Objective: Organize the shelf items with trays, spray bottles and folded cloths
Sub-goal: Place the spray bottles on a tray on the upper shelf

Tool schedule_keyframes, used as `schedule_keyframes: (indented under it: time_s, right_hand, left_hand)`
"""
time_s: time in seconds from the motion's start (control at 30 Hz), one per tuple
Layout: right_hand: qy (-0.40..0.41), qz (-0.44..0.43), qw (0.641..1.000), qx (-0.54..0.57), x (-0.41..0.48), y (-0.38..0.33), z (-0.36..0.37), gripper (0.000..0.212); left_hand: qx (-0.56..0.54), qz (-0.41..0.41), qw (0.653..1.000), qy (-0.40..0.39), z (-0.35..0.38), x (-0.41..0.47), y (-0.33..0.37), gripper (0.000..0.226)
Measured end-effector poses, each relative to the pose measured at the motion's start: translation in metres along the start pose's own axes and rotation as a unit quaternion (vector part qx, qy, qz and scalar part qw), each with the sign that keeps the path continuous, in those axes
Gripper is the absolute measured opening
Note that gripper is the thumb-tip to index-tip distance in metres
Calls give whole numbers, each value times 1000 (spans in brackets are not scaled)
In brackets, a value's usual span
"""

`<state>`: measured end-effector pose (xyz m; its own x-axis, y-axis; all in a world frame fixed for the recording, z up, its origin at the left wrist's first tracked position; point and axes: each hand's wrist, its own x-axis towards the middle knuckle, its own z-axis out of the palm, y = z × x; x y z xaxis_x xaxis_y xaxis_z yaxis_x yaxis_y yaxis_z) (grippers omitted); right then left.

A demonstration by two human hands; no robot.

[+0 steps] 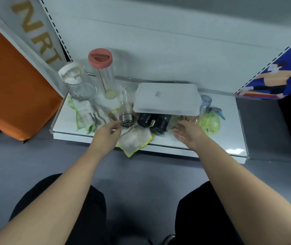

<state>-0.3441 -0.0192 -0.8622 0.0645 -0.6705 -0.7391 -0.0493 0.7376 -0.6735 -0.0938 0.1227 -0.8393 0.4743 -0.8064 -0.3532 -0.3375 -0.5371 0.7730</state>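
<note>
- Left grip [105, 133]: released, fingers loosely curved, holding nothing. It hovers over the front of the white shelf [211, 149].
- The fingertips of that grip are just beside the steel cap of a glass bottle [126, 110]. The bottle lies on its side with the cap towards me. I cannot tell whether they touch.
- Right grip [188, 132]: released, fingers spread and relaxed, palm turned inward. It is above the shelf front and holds nothing.
- Yellow-edged cloth [134, 140]: crumpled, not folded, between my two grips. One corner overhangs the shelf's front edge. The bottle cap rests on its rear part.
- Two black containers [158, 123]: on their sides, side by side, just left of the right grip and beyond the yellow-edged cloth.
- White tray [165, 99]: behind both grips, its front edge propped on the black containers. Apart from either grip.
- Green spray bottle [209, 122]: lying down just right of the right grip, teal trigger pointing away. Not touched.
- Pale blue bottle [205, 101]: upright behind the green one, beside the tray's right end.
- Green-edged cloth [84, 114]: rumpled at the shelf's left end, left of the left grip.
- Clear jar with white lid [71, 72] and tall clear jar with pink lid [100, 58]: upright at rear left, well apart from both grips.
</note>
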Motion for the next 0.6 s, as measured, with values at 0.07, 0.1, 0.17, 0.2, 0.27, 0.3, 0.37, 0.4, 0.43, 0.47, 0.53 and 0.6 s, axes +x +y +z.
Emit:
schedule_keyframes:
  time_s: [0.07, 0.1, 0.17, 0.2, 0.27, 0.3, 0.37, 0.4, 0.43, 0.47, 0.53, 0.6]
  right_hand:
    - [9, 5, 1000, 27, 11, 0, -1, 3]
    - [3, 7, 1000, 24, 16, 1, 0, 4]
    - [-3, 19, 999, 42, 22, -4, 2, 7]
    - [-4, 27, 998, 60, 24, -5, 3, 10]
    - [-6, 36, 994, 103, 30, -9, 4, 16]
    - [-13, 42, 992, 122, 32, -10, 5, 18]
    - [-20, 68, 986, 151, 36, -13, 6, 18]
    - [-18, 84, 982, 167, 36, -15, 7, 15]
    - [-13, 92, 977, 194, 39, -17, 6, 15]
    - [-6, 97, 972, 215, 45, -20, 6, 15]
    - [1, 106, 968, 229, 52, -26, 13, 20]
    - [7, 101, 968, 229, 59, -25, 19, 29]
  left_hand:
    - [10, 7, 1000, -1, 2, 5, 3, 35]
    - [32, 19, 999, -11, 3, 9, 4, 36]
    - [83, 55, 994, -45, 1, 19, 11, 39]
    - [99, 67, 991, -56, -1, 22, 13, 39]
    - [109, 71, 990, -47, -3, 26, 13, 38]
    - [107, 64, 991, -41, -3, 25, 11, 37]
    - [134, 53, 989, -41, 0, 25, 10, 37]
    - [172, 49, 982, -53, 3, 25, 10, 37]
    - [223, 51, 971, -69, 8, 27, 13, 37]
    - [270, 54, 957, -86, 13, 30, 16, 37]
    - [317, 60, 940, -110, 17, 35, 23, 36]
    - [316, 64, 939, -121, 22, 40, 27, 31]
